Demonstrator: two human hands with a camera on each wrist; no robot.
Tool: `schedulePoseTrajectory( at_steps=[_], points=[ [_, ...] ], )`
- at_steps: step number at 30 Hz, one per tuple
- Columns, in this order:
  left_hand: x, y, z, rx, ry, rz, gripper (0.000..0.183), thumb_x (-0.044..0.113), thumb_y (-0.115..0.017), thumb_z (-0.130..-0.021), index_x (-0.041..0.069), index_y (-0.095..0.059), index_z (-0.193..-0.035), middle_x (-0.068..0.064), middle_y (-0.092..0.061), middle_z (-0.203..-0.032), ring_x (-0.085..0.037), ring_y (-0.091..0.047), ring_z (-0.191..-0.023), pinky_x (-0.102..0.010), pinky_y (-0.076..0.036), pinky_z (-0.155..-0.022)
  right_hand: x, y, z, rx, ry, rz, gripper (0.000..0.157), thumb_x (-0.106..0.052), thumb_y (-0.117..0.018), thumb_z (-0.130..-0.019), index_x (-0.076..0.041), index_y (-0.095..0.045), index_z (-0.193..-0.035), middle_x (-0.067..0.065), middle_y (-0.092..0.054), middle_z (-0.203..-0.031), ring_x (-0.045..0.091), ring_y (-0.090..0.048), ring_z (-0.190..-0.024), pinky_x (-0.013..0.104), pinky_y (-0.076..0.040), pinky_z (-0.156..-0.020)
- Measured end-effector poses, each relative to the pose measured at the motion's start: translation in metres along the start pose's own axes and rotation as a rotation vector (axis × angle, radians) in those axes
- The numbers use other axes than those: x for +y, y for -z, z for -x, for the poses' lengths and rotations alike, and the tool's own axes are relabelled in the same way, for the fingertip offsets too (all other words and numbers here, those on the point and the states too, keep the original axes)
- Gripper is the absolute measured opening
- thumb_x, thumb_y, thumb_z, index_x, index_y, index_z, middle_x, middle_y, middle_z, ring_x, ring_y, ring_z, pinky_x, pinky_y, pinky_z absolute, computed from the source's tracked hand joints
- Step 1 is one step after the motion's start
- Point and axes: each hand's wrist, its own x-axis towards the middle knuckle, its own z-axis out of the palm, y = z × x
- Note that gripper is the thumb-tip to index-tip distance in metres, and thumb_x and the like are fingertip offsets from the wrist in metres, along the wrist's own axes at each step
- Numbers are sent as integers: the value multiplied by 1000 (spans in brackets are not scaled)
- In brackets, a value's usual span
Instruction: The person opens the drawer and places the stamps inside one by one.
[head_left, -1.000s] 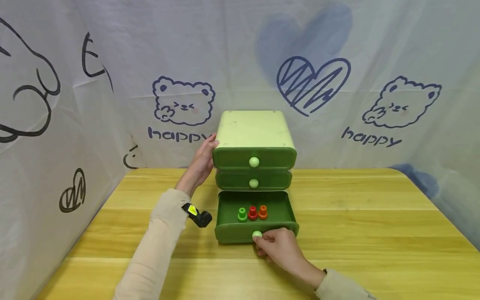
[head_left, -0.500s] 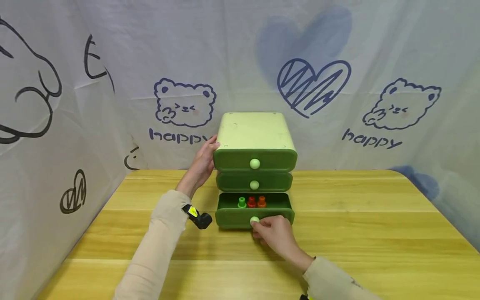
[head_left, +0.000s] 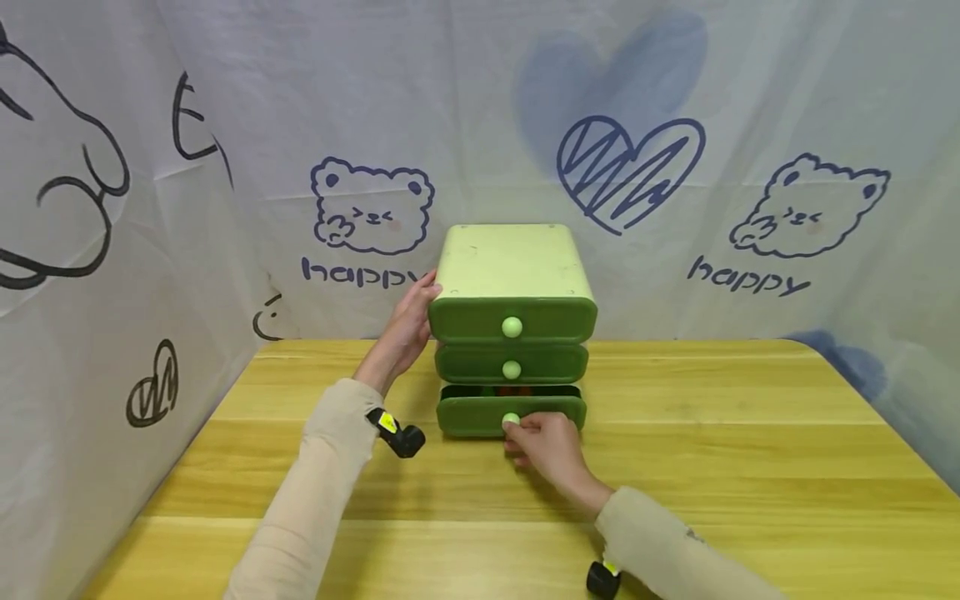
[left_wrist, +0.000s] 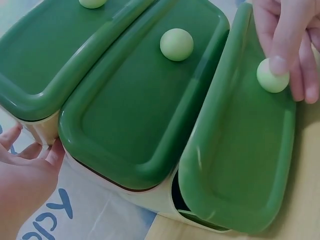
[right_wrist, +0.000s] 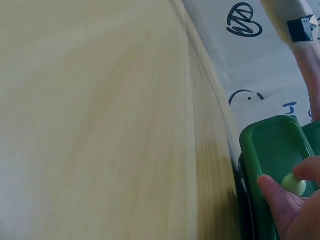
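A small cabinet with a pale yellow-green top and three green drawers stands on the table. Its bottom drawer is pulled out a little, while the upper two sit in place. My right hand pinches the round knob of that bottom drawer between thumb and fingers. My left hand rests against the cabinet's left side near the top, fingers extended along it. Inside the drawer, only the tops of a green piece and red-orange pieces show above the front panel.
The wooden table extends in front and to both sides. A white cloth with bear and heart drawings hangs right behind the cabinet, and another side of it runs along the left. Small black cameras sit on both wrists.
My right hand has pushed the bottom drawer inward, away from me, so the coloured pieces in it are now mostly hidden. My left hand has stayed at the cabinet's side.
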Motion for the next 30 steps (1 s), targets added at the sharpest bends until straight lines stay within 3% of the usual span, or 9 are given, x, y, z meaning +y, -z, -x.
schedulePoseTrajectory(
  at_steps=[8, 19, 26, 30],
  points=[
    [-1, 0, 0, 1, -5, -2, 72, 26, -46, -92, 7, -17, -155, -14, -21, -156, -27, -29, -139, -34, -28, -113, 8, -2, -10, 51, 161, 204, 13, -10, -70, -87, 0, -72, -78, 5, -69, -66, 18, -66, -54, 24, -54, -49],
    [-2, -2, -1, 13, -5, 7, 73, 26, -46, -91, 7, -16, -155, -14, -20, -157, -28, -28, -139, -33, -27, -113, 9, 1, -24, 111, 321, 418, 22, -14, -72, -85, -9, -69, -65, -6, -62, -56, 4, -47, -47, 23, -43, -50],
    [-2, -2, 0, 17, 1, 3, 71, 27, -46, -92, 7, -17, -155, -14, -21, -156, -28, -31, -137, -35, -28, -112, 12, 3, -29, 73, 294, 436, 29, -17, -72, -86, -10, -64, -59, -9, -54, -49, 5, -44, -44, 22, -39, -47],
    [0, -2, 0, 14, -2, 2, 71, 27, -45, -93, 6, -16, -155, -15, -21, -156, -28, -31, -137, -35, -28, -112, 11, 5, -31, 44, 273, 418, 27, -18, -72, -86, -10, -66, -62, -8, -56, -50, 5, -49, -44, 22, -41, -45]
  ],
)
